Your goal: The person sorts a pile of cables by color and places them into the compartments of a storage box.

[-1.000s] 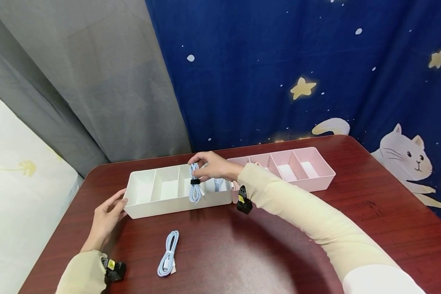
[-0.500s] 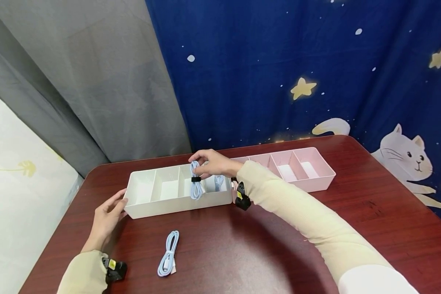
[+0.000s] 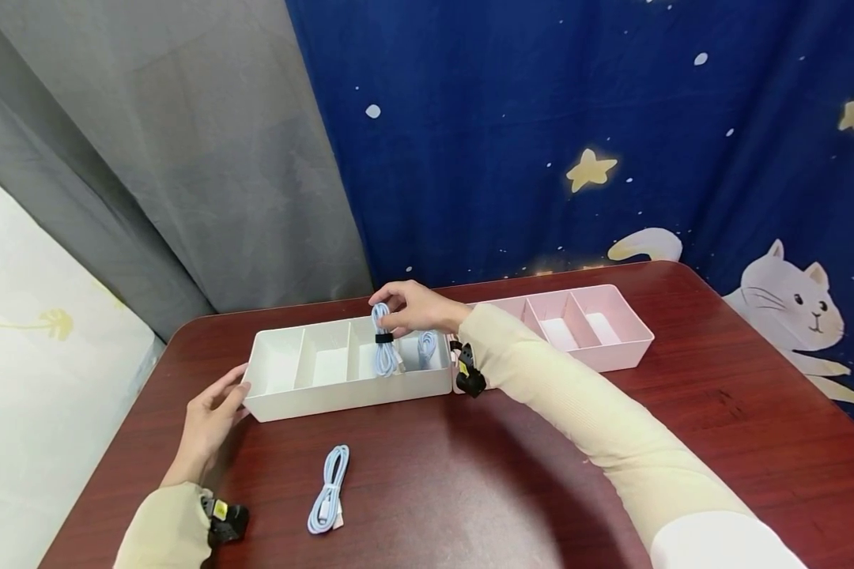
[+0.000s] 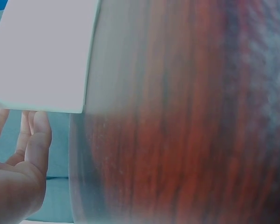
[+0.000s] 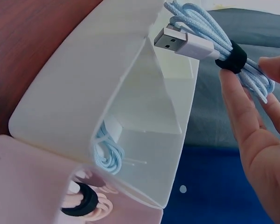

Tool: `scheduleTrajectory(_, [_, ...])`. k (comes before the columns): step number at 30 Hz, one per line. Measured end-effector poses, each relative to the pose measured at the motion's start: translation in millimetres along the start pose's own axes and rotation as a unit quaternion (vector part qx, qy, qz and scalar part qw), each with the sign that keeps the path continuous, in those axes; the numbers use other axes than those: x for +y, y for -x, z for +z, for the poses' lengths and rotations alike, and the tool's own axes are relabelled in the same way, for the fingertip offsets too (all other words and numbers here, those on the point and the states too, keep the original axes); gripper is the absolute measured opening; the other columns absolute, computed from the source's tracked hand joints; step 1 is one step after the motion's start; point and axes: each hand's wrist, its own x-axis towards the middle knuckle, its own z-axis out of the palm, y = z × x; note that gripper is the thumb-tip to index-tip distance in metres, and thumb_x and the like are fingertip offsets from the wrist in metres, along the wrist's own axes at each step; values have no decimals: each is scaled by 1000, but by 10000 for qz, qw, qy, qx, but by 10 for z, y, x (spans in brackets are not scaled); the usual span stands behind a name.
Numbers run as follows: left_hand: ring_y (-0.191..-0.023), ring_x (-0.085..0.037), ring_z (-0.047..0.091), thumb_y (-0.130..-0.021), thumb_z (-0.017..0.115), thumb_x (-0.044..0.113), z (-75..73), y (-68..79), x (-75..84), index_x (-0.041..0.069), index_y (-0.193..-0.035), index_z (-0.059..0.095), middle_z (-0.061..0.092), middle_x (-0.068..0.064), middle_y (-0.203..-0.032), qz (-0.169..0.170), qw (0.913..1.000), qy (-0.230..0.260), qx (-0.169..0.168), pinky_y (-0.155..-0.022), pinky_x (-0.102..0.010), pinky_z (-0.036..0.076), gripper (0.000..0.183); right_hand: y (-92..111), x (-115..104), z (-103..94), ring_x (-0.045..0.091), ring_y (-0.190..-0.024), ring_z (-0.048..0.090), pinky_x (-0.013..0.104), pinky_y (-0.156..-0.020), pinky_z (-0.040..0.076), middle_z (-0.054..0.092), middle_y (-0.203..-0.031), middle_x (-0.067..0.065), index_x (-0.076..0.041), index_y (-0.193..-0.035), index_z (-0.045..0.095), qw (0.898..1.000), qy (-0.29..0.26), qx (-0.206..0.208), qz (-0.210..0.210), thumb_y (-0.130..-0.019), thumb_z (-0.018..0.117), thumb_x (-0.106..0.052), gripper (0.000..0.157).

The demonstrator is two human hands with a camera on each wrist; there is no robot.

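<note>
My right hand [image 3: 418, 307] pinches a coiled light-blue USB cable [image 3: 383, 341] at its top end, between thumb and fingers. A black strap binds the cable, and its USB plug [image 5: 186, 43] sticks out beside the strap in the right wrist view. The cable hangs over the white divided box [image 3: 356, 400], near its third compartment from the left. My left hand [image 3: 212, 411] touches the left end of this box with thumb and fingertips. Another blue cable [image 3: 427, 346] lies in the rightmost compartment. A third blue cable [image 3: 329, 490], with a white tie, lies on the table in front.
A pink divided box [image 3: 626, 356] adjoins the white box on the right, partly hidden by my right forearm. It holds a pink cable [image 5: 102, 208] with a black strap in its near compartment. Curtains [image 3: 512, 142] hang behind the red-brown table [image 3: 427, 490].
My right hand has risen slightly and shifted a little right and back with the strapped cable. More of the cable in the rightmost compartment shows. My left hand stays at the box end.
</note>
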Motion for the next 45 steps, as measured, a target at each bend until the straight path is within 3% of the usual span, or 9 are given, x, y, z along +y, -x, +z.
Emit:
scheduleTrajectory(8, [-76, 5, 54, -89, 53, 32, 2, -6, 4, 10, -133, 41, 54, 17, -85, -11, 10000, -30, 19, -66, -14, 48, 51, -42, -71, -64, 20, -86, 57, 28, -69, 51, 55, -97, 13, -5, -118, 51, 9999, 111, -37, 86, -84, 58, -2, 35])
scheduleTrajectory(22, [-76, 5, 54, -89, 53, 31, 3, 10, 3, 9, -133, 42, 54, 16, -85, 0, 10000, -3, 22, -66, -14, 48, 50, -129, -22, -45, 19, -82, 57, 29, -70, 51, 54, -94, 13, -4, -118, 51, 9997, -88, 39, 219, -83, 59, -1, 36])
scheduleTrajectory(45, [-77, 4, 54, -88, 52, 34, 6, 0, 11, 13, -133, 43, 52, 10, -87, -129, 9999, -56, 33, -67, -15, 48, 50, -274, 87, 140, 16, -78, 54, 27, -68, 51, 52, -88, 11, 2, -111, 51, 9995, -249, -31, 199, -79, 58, 10, 34])
